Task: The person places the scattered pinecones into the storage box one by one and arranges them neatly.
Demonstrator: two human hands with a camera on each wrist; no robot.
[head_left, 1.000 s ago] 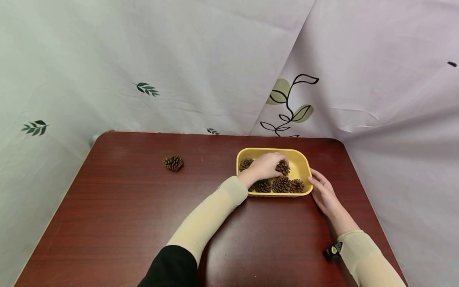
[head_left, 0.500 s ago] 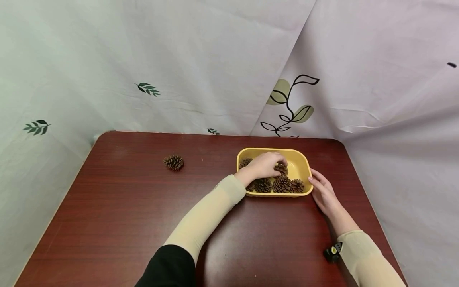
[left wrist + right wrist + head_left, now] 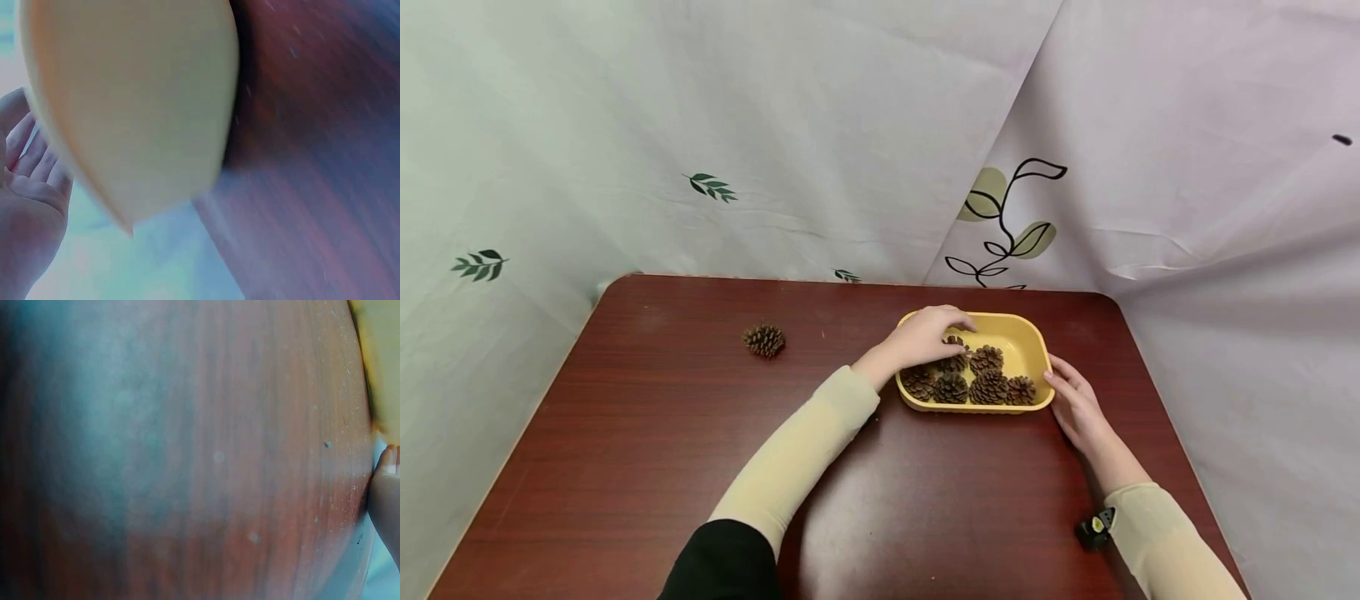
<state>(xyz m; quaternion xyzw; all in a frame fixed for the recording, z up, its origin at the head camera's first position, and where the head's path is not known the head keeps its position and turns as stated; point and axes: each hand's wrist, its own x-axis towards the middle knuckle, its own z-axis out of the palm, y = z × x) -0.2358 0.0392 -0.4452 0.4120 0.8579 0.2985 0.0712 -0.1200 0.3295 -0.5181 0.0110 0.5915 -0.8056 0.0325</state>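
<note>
A yellow tray (image 3: pixel 1037 335) sits right of centre on the dark red table (image 3: pixel 647 433) with several pine cones (image 3: pixel 988 385) in it. My left hand (image 3: pixel 925 333) hovers over the tray's back left corner, fingers loosely bent above a cone (image 3: pixel 953 360). In the left wrist view its palm and fingers (image 3: pixel 28 178) look relaxed and hold nothing, beside the tray's outer wall (image 3: pixel 131 106). My right hand (image 3: pixel 1075 400) lies flat on the table, straight fingers against the tray's right side; one fingertip (image 3: pixel 387 469) shows near the tray (image 3: pixel 384 362). One pine cone (image 3: pixel 763 340) lies alone at the left.
A pale curtain with leaf prints (image 3: pixel 707 185) hangs close behind and to the right of the table. A small black object (image 3: pixel 1093 530) sits by my right wrist near the front right edge. Both wrist views are blurred.
My left hand let go of a pine cone in the tray's middle and drew back leftward to the back left corner. The right hand stayed put.
</note>
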